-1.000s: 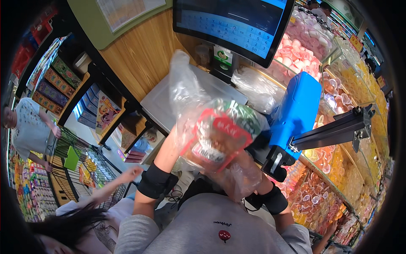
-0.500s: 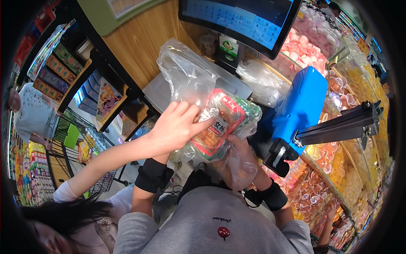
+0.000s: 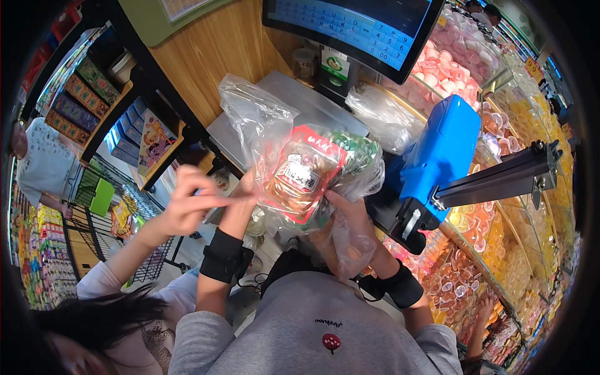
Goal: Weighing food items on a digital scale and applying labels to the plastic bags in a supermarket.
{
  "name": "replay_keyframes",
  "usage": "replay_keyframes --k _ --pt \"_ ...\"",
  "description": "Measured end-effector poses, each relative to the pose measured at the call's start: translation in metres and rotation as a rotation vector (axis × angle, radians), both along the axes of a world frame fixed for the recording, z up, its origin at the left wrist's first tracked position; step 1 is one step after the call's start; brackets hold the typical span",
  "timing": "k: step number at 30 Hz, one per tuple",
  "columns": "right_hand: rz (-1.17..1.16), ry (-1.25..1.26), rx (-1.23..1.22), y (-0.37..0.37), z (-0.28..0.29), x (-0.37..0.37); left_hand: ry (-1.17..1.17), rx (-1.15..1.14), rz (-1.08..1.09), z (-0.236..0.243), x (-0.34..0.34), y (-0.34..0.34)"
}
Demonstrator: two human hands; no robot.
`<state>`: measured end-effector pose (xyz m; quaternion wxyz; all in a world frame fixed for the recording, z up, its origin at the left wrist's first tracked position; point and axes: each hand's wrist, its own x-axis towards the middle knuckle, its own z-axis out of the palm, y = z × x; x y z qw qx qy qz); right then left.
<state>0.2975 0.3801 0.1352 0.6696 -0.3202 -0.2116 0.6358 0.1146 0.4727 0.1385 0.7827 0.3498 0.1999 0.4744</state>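
A clear plastic bag holds a red food packet with brown contents and a green packet, in front of a grey metal scale plate. My left hand grips the bag's left side, its fingers partly hidden behind it. My right hand is closed on the bag's lower right, with crumpled plastic hanging around it. Another person's hand reaches from the lower left, beside my left wrist, index finger extended.
A touch screen stands behind the scale, near folded bags. A blue machine with a black arm is at right, beside candy bins. Left are shelves, a shopper with a cart, and another person close by.
The other person's hand came up onto the packet half a second ago and has since pulled back leftward. The bag in my hands has shifted slightly left.
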Motion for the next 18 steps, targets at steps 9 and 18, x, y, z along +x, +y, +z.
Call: replay_keyframes --k 9,18 --pt "-0.029 -0.106 -0.128 -0.016 0.0 -0.004 -0.137 -0.372 -0.159 -0.08 -0.015 0.033" --pt "0.135 -0.456 -0.186 -0.073 0.01 0.011 -0.242 -0.073 0.221 0.048 -0.031 -0.072"
